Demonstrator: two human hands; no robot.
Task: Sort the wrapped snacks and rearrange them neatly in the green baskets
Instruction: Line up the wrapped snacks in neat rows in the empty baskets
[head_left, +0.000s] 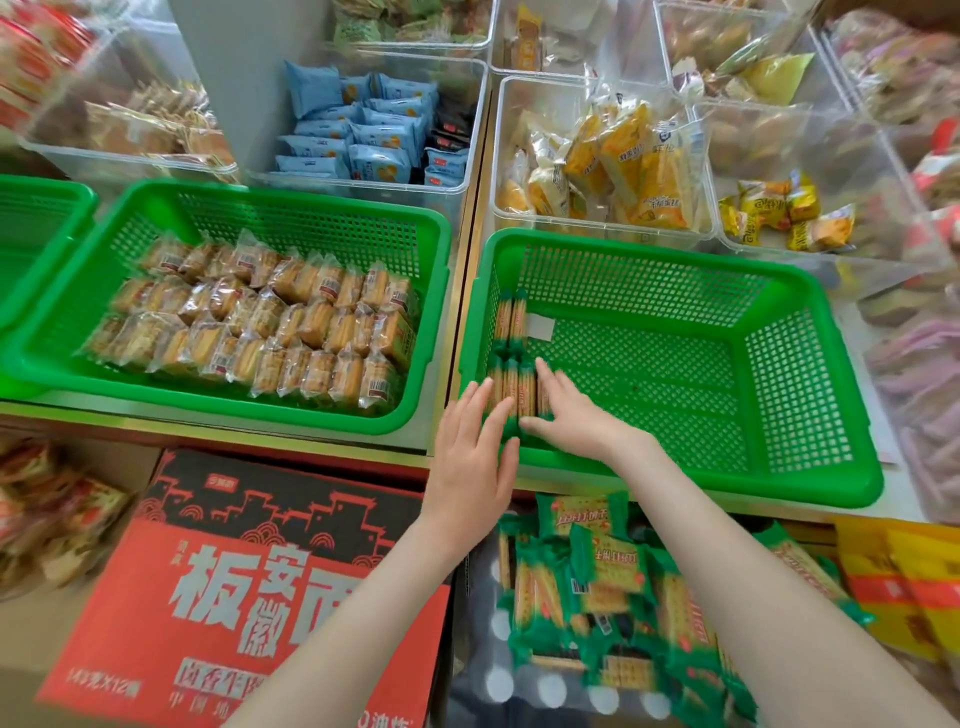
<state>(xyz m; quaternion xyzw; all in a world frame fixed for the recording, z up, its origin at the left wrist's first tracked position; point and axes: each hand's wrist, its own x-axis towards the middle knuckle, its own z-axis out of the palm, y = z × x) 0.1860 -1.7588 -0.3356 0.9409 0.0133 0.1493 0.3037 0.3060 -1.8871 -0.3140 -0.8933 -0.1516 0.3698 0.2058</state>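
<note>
Green basket (649, 252) near-left corner: forearms extended, left hand (475, 460), right hand (569, 418), fingers (546, 373) straight, pressing cracker packs (525, 391)

We see a bright green left basket (291, 189) and an equally green right basket (675, 488), both walled in a fine grid of square holes. In the left, the biscuits (260, 322) are golden brown under clear film with small red-and-white labels. In the right, the cracker packets (514, 387) show pale yellow between dark green ends. The loose packets (608, 571) are green with red lettering, on a black sheet (519, 686) dotted white. The carton (249, 571) is red and black with grey characters. Behind, we find blue wrappers (353, 130) and yellow wrappers (623, 156).
</note>
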